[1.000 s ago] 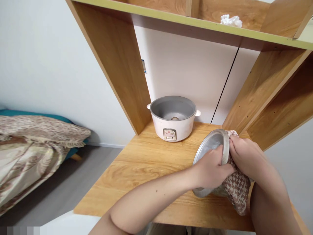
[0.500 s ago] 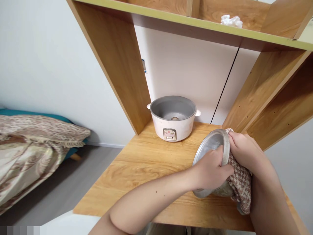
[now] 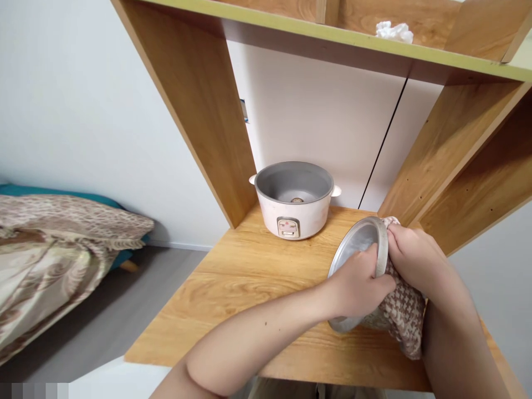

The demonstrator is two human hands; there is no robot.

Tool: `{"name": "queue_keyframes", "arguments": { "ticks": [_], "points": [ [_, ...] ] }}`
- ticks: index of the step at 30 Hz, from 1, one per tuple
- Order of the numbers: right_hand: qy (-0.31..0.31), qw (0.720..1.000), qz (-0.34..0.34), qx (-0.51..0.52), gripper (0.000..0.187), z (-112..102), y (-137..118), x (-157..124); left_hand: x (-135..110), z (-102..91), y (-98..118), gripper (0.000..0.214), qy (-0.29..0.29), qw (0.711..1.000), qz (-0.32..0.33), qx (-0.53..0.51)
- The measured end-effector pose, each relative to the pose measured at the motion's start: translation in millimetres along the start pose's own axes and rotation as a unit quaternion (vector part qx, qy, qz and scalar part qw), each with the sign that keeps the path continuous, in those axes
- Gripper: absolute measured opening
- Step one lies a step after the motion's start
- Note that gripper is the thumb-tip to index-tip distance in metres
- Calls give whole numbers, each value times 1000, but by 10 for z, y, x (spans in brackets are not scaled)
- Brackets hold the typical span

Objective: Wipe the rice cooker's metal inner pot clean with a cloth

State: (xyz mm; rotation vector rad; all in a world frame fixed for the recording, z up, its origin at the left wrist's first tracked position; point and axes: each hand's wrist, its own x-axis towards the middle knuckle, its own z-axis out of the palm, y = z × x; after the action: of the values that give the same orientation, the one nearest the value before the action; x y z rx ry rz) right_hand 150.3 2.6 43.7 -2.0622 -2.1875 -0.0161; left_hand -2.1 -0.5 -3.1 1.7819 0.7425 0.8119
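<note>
A silver metal inner pot (image 3: pixel 351 244) is tilted on its side above the right part of the wooden desk, its mouth turned toward the left. My left hand (image 3: pixel 361 285) grips the pot's rim, fingers inside and thumb outside. Against the pot's outer side, my right hand (image 3: pixel 418 255) is closed on a brown and white checked cloth (image 3: pixel 405 316); its fingertips are partly hidden. Farther back stands a white rice cooker (image 3: pixel 293 208) without a lid, its grey inside showing a round plate at the bottom.
The wooden desk (image 3: pixel 199 310) has upright side panels left and right and a shelf (image 3: pixel 316 36) overhead. Crumpled white tissue (image 3: pixel 394 32) lies on that shelf. At the far left is a bed with a patterned cover (image 3: pixel 62 249).
The cloth's lower end has shifted slightly up and left along the pot. Both hands keep their grip, and the rice cooker stays where it was.
</note>
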Motion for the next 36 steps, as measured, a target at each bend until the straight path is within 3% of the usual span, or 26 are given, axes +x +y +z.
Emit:
{"name": "queue_keyframes", "arguments": {
  "ticks": [5,10,21,32,36],
  "points": [
    [-5,999,12,38,36,-34,19,99,-14,11,12,32,-10,1000,-13,9],
    [-8,1000,12,-1,36,-28,22,83,-15,16,11,30,-9,1000,-15,-1],
    [13,995,-54,-84,19,36,-5,-128,16,13,-17,33,-1,1000,-2,-28],
    [-16,1000,1,-13,39,-23,20,56,-11,8,1,34,-20,999,-20,19],
    [-13,1000,4,-22,37,-24,16,51,-11,10,1,34,-22,999,-18,19]
  ]
}}
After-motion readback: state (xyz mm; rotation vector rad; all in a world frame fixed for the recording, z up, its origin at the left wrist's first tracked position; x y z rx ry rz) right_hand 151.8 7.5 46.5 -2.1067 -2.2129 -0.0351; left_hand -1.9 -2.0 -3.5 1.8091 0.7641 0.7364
